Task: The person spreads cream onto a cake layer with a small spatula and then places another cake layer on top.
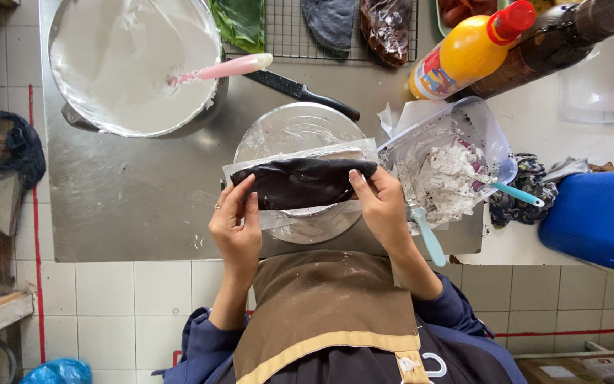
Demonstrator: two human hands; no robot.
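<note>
I see both hands pinching a dark cake (300,181) in clear wrap (300,153) over a glass bowl (296,128) on the steel desk (143,206). The left hand (236,220) has its grip closed on the cake's left end, and the right hand (381,210) closes on the right end. I judge the step wants even tension at both ends (the cake looks soft), kept level above the bowl, clear of the cream tub (456,163) just beside.
</note>
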